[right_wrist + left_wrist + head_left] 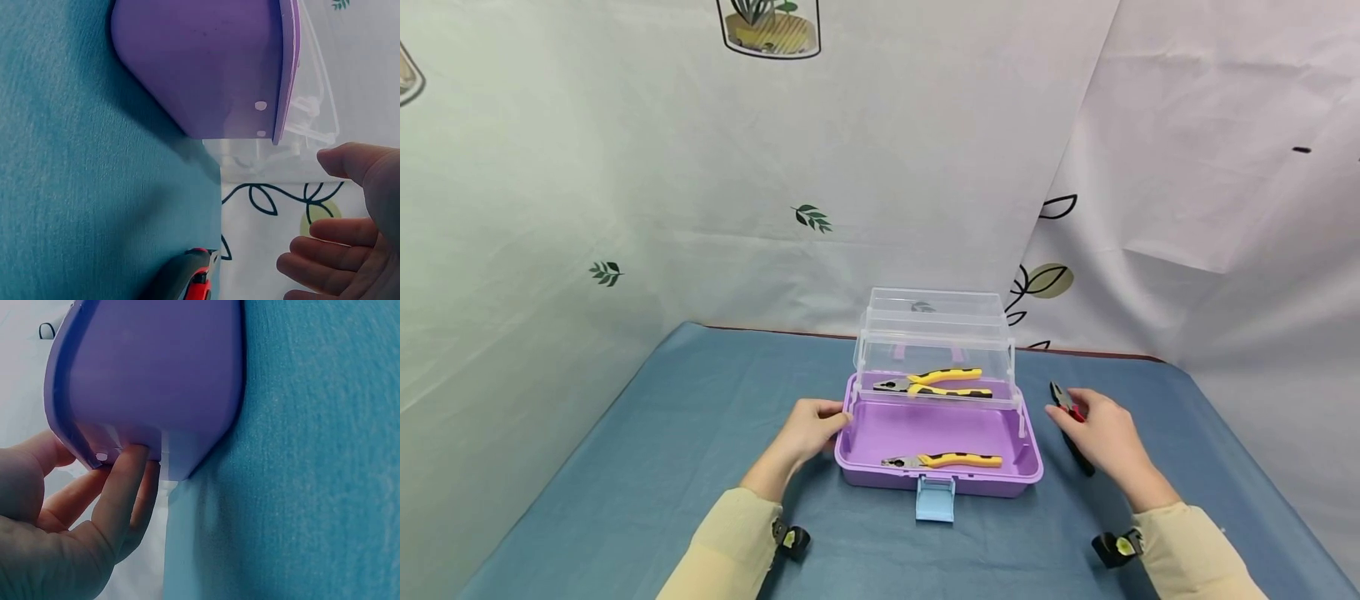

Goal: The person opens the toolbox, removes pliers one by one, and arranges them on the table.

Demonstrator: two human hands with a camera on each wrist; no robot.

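A purple toolbox (940, 485) sits on the blue cloth, its clear lid (934, 333) raised at the back. My left hand (808, 429) holds the box's left rim; in the left wrist view its fingers (119, 494) press the purple outer wall. Yellow-and-black pliers (958, 460) lie along the front of the box. A second yellow-and-black pair of pliers (940, 390) lies at the back, seen through the lid. My right hand (1105, 429) hovers over red-and-black pliers (1081, 457) right of the box, its fingers apart from them in the right wrist view.
A light-blue latch (935, 502) hangs down at the box's front. The blue tablecloth (700, 467) extends around it. Behind the table hangs a pale printed curtain (737, 150). Black wrist devices (793, 542) are strapped at both sleeves.
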